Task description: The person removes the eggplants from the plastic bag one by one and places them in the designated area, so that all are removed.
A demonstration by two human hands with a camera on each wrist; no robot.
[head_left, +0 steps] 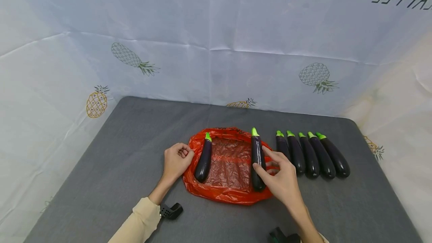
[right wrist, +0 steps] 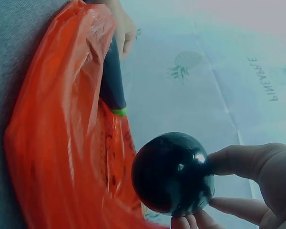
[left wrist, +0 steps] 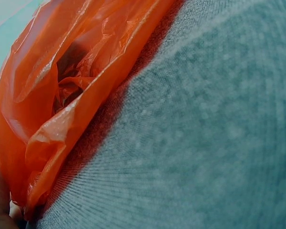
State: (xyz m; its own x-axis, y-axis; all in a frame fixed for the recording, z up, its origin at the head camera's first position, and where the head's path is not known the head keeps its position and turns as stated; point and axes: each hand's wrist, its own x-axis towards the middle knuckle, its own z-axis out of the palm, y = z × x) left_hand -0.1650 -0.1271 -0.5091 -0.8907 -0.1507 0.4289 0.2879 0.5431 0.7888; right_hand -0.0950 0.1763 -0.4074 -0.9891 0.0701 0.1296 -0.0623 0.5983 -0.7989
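A red plastic bag (head_left: 229, 195) lies spread wide on the table, its mouth rolled open upward. At its left rim, my left hand (head_left: 176, 161) pinches the plastic, fingers curled; the left wrist view shows the bag's side (left wrist: 100, 90) pulled up from the cloth. One eggplant (head_left: 204, 162) with a green stem end lies inside along the left side. My right hand (head_left: 281, 173) grips a second eggplant (head_left: 257, 158) over the bag's right side, thumb and fingers round its flank. Its rounded dark bottom (right wrist: 171, 171) faces the right wrist camera.
Several more eggplants (head_left: 310, 156) lie side by side right of the bag, green ends away from me, close to my right hand. A grey cloth (head_left: 128, 160) covers the table. White pineapple-printed curtains (head_left: 216, 74) hang behind and at both sides.
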